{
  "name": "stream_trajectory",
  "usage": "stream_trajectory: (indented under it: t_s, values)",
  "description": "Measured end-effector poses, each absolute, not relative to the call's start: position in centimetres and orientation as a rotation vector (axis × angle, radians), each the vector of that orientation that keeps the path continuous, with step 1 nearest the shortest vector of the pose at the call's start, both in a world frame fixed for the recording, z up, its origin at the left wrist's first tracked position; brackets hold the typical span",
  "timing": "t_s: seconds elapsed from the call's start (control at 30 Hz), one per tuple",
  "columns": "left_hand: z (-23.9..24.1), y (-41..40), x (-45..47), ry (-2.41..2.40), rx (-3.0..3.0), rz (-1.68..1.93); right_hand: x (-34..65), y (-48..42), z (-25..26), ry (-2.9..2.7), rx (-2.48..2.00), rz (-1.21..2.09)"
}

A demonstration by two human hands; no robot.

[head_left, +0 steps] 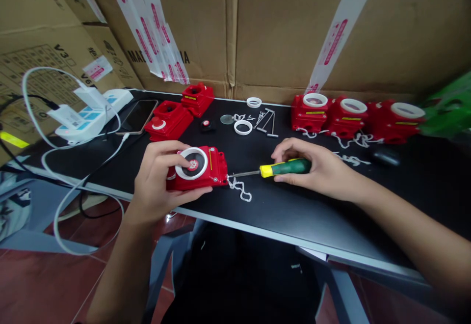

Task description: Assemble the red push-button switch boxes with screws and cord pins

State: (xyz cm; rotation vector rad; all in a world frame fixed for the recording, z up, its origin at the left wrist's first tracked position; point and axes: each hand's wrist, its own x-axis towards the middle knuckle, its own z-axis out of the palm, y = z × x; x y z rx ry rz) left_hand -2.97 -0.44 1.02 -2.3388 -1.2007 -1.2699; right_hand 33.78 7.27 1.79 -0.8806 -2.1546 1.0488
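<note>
Red box (pixel 213 166) against screwdriver (pixel 268 171), perhaps

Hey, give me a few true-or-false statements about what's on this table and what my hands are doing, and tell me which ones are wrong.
1. The right hand holds a screwdriver with a green and yellow handle. True.
2. The left hand holds a phone. False: it holds a red box.
3. The screwdriver's shaft points away from the held box. False: it points toward it.
4. A white cord lies at the end of the held box nearer the screwdriver. True.
5. The white power strip is at the right end of the table. False: it is at the left.
</note>
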Motion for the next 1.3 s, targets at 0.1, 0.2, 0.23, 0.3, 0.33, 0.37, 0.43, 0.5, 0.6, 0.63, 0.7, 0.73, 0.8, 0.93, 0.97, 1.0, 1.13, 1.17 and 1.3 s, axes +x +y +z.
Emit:
stream_trajectory:
  t_s: [0.1, 0.2, 0.23, 0.3, 0.33, 0.37, 0.43, 0.5, 0.6, 0.63, 0.7, 0.73, 0.8, 0.93, 0.97, 1.0, 1.13, 1.17, 1.3]
  values:
    - [1.0, -0.5, -3.0, -1.192, -2.333, -1.276, 33.5, 6.9, 2.4, -2.098, -0.952, 0.994]
    - [1.0, -0.6, -2.8, -1.177, -2.336, -1.279, 33.4, 6.7, 2.6, -2.095, -1.018, 1.051]
    - [1.0, -0.7, -2.8, -1.173, -2.336, -1.275, 33.5, 6.7, 2.7, -2.123, -1.022, 1.058]
    - [1.0, -0.7, -2.7, -1.17, -2.336, -1.267, 33.6, 6.9, 2.6, -2.205, -0.985, 0.996]
    - [1.0, -0.7, -2.7, -1.17, -2.335, -1.268, 33.7, 7.1, 2.6, -2.239, -0.949, 0.938]
    - [1.0, -0.7, -2.7, -1.17, -2.335, -1.27, 33.7, 7.2, 2.5, -2.255, -0.911, 0.883]
    - [1.1, -0.7, -2.7, -1.17, -2.333, -1.279, 33.9, 7.5, 2.5, -2.26, -0.86, 0.814]
    - [1.1, -0.6, -2.8, -1.174, -2.33, -1.288, 34.0, 7.6, 2.5, -2.263, -0.842, 0.791]
    - [1.0, -0.5, -3.1, -1.194, -2.324, -1.29, 34.0, 7.4, 2.8, -2.256, -0.856, 0.815]
    - [1.0, -0.4, -3.2, -1.198, -2.328, -1.287, 34.0, 7.3, 2.9, -2.238, -0.876, 0.832]
    - [0.9, -0.4, -3.2, -1.198, -2.333, -1.283, 33.9, 7.0, 3.0, -2.199, -0.933, 0.907]
    - [0.9, -0.4, -3.2, -1.192, -2.332, -1.286, 33.8, 6.8, 3.0, -2.179, -0.967, 0.969]
    - [0.9, -0.5, -3.1, -1.18, -2.322, -1.293, 33.8, 6.5, 3.0, -2.15, -1.036, 1.116]
    - [0.9, -0.5, -3.1, -1.191, -2.324, -1.287, 33.9, 6.6, 2.6, -2.198, -1.064, 1.152]
    - [0.9, -0.5, -3.1, -1.197, -2.333, -1.284, 33.9, 6.8, 2.6, -2.207, -1.035, 1.109]
    - [0.9, -0.5, -3.1, -1.2, -2.342, -1.283, 34.0, 6.9, 2.5, -2.212, -1.003, 1.07]
    - [0.9, -0.5, -3.2, -1.207, -2.348, -1.29, 34.0, 7.1, 2.5, -2.283, -0.971, 0.97]
    - [0.9, -0.5, -3.2, -1.209, -2.344, -1.286, 34.0, 7.0, 2.6, -2.302, -0.98, 0.951]
    - [0.8, -0.6, -3.0, -1.172, -2.329, -1.27, 34.0, 6.8, 2.8, -2.263, -1.049, 0.955]
